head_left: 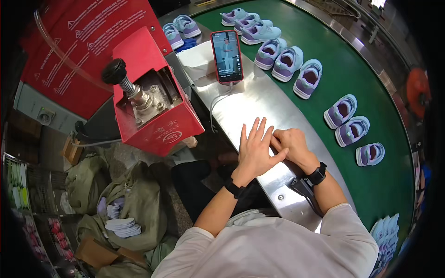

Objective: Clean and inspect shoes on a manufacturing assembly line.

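My left hand (256,150) is held over the metal ledge (273,102), back up, its fingers spread and holding nothing. Right beside it, my right hand (293,144) has its fingers curled in, their tips close to the left index finger. What those fingers hold, if anything, is hidden. Both wrists wear black bands. Beyond the hands a phone (227,56) in a red case stands upright, its screen lit and a white cable below it. Purple and light-blue children's shoes (287,63) stand in a spaced row on the green belt (296,111).
To the left stands a red machine (157,125) with a black knob (114,71). Sacks (139,199) with white sole-shaped pieces (123,227) lie on the floor. A black bracket (303,189) sits by my right forearm. More shoe parts (384,236) are stacked at lower right.
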Demonstrator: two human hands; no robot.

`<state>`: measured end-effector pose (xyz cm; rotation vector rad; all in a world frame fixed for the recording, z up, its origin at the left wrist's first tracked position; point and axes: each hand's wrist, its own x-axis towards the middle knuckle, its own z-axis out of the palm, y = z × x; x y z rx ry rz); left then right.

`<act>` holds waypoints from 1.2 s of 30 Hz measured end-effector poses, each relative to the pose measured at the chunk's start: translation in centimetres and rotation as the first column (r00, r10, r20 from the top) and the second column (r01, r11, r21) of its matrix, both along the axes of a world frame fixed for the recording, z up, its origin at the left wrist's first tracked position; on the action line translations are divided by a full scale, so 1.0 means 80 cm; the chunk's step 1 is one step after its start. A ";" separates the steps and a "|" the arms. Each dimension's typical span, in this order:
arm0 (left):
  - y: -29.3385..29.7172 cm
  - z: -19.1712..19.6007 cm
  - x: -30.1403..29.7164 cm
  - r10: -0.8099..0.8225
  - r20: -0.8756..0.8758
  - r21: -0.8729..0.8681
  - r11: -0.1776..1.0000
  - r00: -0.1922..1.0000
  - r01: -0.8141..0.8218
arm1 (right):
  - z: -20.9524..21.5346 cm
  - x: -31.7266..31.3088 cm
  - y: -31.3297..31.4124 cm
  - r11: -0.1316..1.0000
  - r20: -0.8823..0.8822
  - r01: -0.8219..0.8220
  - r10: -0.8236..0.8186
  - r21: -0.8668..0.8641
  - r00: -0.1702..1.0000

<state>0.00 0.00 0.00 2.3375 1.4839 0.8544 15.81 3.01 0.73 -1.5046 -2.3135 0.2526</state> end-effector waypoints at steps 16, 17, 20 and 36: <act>0.022 -0.017 0.013 0.031 -0.101 0.007 1.000 0.994 -0.030 | 0.060 0.106 -0.015 0.983 0.025 0.110 -0.107 -0.150 0.994; 0.022 -0.019 0.012 0.042 -0.096 0.008 0.999 0.994 -0.041 | 0.068 0.136 -0.022 0.957 -0.075 0.225 -0.241 -0.181 0.968; 0.024 -0.021 0.004 0.015 -0.079 0.058 0.998 0.997 -0.011 | 0.096 0.219 -0.065 0.803 -0.153 0.594 -0.582 0.047 0.799; 0.012 -0.019 -0.041 0.027 -0.024 0.077 0.997 0.999 -0.025 | 0.019 0.285 -0.174 0.703 0.117 0.710 -0.709 0.036 0.696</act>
